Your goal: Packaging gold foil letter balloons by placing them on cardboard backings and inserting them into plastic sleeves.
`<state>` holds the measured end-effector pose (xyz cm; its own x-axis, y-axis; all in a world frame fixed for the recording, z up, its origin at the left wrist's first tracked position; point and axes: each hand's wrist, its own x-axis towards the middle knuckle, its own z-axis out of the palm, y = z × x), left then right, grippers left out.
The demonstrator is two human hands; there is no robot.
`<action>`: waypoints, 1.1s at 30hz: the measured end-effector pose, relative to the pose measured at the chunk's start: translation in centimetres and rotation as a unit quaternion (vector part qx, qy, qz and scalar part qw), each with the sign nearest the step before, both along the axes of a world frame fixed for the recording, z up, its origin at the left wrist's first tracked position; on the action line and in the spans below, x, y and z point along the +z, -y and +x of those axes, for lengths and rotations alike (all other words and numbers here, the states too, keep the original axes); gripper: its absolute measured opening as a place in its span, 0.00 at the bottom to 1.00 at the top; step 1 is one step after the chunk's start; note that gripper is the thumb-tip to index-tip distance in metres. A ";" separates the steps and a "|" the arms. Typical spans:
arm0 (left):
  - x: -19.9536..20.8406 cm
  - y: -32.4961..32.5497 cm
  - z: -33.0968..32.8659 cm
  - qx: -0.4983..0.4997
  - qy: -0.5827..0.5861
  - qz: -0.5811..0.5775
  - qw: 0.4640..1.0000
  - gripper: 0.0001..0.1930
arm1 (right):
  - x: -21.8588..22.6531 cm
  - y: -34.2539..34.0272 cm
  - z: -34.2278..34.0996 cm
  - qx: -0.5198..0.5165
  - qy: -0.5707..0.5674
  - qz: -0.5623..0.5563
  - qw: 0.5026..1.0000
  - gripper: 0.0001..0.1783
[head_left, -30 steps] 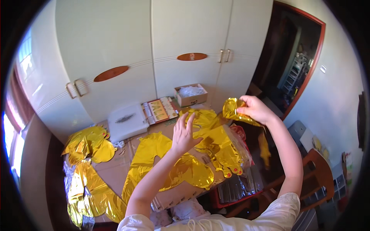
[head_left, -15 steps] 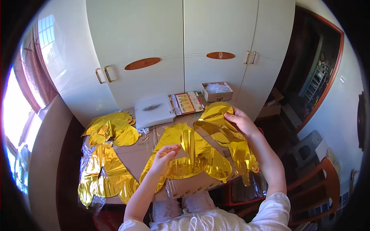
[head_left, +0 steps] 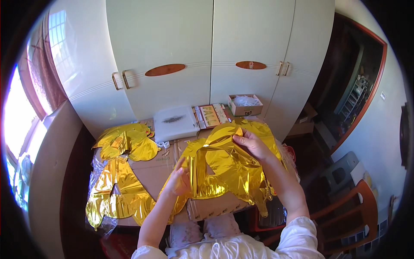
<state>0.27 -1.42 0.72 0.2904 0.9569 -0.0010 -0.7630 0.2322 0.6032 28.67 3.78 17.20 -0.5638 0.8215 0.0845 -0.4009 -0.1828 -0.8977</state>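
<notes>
Flat, uninflated gold foil balloons cover much of a cardboard-topped table. My right hand (head_left: 253,146) is closed on one gold foil balloon (head_left: 224,137), thumb on top, with its loose parts hanging down towards the near edge. My left hand (head_left: 178,180) is raised at the left side of this foil, index finger stretched upward, beside a hanging fold. Whether its other fingers touch the foil is hard to see. Under the held balloon lies more gold foil, partly hidden.
At the left lie an A-shaped gold balloon (head_left: 118,192) and another crumpled gold balloon (head_left: 127,142). Behind stand a white plastic-wrapped pack (head_left: 174,123), a printed card packet (head_left: 211,115) and a small box of clear plastic (head_left: 246,105). A brown chair (head_left: 366,211) is at the right; white cabinets (head_left: 164,34) rise behind.
My right hand has brought the balloon leftward and nearer, over the foil in the middle. My left hand has loosened from a pinch, its index finger now pointing up.
</notes>
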 end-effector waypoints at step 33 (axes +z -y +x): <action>-8.9 20.0 8.8 -0.050 0.010 -0.248 0.967 0.10 | -16.6 -0.1 -4.0 -0.103 0.473 0.409 0.774 0.23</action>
<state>9.10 -21.45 -8.16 0.3864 0.8068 -0.4470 -0.7321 0.5631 0.3833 24.64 3.88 0.59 -0.5553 0.7920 0.2538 0.5610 0.5820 -0.5886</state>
